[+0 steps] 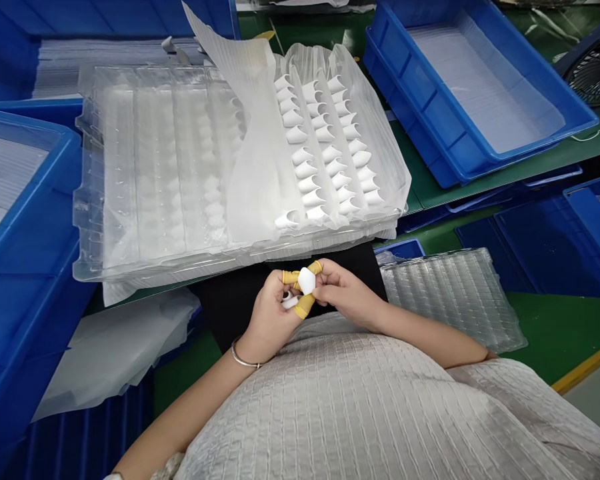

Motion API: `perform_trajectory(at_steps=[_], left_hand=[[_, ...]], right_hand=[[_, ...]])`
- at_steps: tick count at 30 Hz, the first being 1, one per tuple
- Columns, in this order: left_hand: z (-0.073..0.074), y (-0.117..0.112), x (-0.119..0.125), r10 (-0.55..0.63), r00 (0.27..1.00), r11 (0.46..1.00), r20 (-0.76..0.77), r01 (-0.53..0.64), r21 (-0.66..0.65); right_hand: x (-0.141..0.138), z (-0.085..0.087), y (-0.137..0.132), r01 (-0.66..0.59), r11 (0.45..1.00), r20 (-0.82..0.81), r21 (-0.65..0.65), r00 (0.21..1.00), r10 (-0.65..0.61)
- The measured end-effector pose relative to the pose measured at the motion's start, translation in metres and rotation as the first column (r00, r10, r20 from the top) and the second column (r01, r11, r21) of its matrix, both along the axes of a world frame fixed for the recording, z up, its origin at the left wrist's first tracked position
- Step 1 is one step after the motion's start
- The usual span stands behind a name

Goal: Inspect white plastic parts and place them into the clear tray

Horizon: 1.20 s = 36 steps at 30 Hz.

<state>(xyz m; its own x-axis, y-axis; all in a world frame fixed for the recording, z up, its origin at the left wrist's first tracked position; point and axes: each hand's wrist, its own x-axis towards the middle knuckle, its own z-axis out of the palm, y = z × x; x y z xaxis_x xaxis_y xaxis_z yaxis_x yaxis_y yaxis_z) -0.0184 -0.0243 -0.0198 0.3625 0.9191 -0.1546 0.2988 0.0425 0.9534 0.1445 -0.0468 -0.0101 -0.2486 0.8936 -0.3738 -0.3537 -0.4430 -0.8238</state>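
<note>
My left hand (270,312) and my right hand (341,292) meet in front of my body, with yellow finger cots on some fingers. A small smooth white piece (307,281) with a pointed edge is pinched between both hands. Tucked in my left palm are more white pieces (291,301), partly hidden by the fingers. Just beyond the hands lies a clear plastic tray (260,252). Rows of similar white curved pieces (325,133) stand in its right part, between strips of thin white foam sheet (260,133). The sheet covers the left rows, where shapes show through faintly.
Blue bins stand on both sides: a left bin (55,167) and a right bin (430,113) lined with white sheets. An empty clear tray (455,297) lies lower right. White sheets (125,347) hang at lower left. A fan (593,70) sits at far right.
</note>
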Motion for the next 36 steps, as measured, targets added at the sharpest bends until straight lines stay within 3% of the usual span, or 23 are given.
perform_trajectory(at_steps=[12,18,23,36], left_hand=[[-0.0026,-0.0001,0.0011,0.035,0.999,0.999,0.026,-0.036,0.033],[0.0016,0.0002,0.0039,0.050,0.981,0.994,0.189,-0.031,-0.102],[0.0014,-0.0001,0.0047,0.046,0.970,0.988,0.240,-0.008,-0.157],[-0.0010,0.0000,0.0046,0.027,0.969,0.994,0.244,0.000,-0.110]], right_hand=[[-0.0034,0.0015,0.0015,0.035,0.999,0.011,0.009,0.999,-0.035],[-0.0035,0.0018,0.0001,0.030,0.999,0.016,0.033,0.999,-0.031],[-0.0022,0.0000,-0.0024,0.027,0.999,0.003,0.032,1.000,-0.027],[-0.0018,-0.0013,-0.0021,0.034,0.999,-0.036,0.030,0.999,-0.033]])
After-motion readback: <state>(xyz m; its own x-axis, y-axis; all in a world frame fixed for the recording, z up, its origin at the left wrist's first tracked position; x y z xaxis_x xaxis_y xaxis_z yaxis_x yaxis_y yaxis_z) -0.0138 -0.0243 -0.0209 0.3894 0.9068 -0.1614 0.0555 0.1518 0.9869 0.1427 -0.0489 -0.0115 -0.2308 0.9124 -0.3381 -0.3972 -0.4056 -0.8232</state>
